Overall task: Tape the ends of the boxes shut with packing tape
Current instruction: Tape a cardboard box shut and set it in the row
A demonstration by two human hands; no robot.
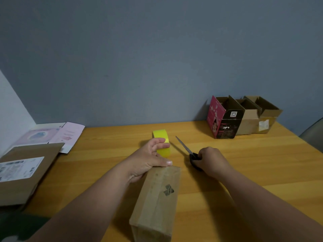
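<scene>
Fingers (pixel 161 145) of left hand (pixel 150 158) curl round yellow tape roll (pixel 161 137); right hand (pixel 212 159) grips black-handled scissors (pixel 187 150); long brown cardboard box (pixel 157 201), dark logo on top.

Bare table (pixel 244 163): lower right and centre-left of frame. Obstructions: long brown box (pixel 157 203) lower centre; yellow tape roll (pixel 161 140) and scissors (pixel 187 151) mid-frame; open cartons (pixel 244 117) upper right; flattened cardboard (pixel 26 170) left edge.
</scene>
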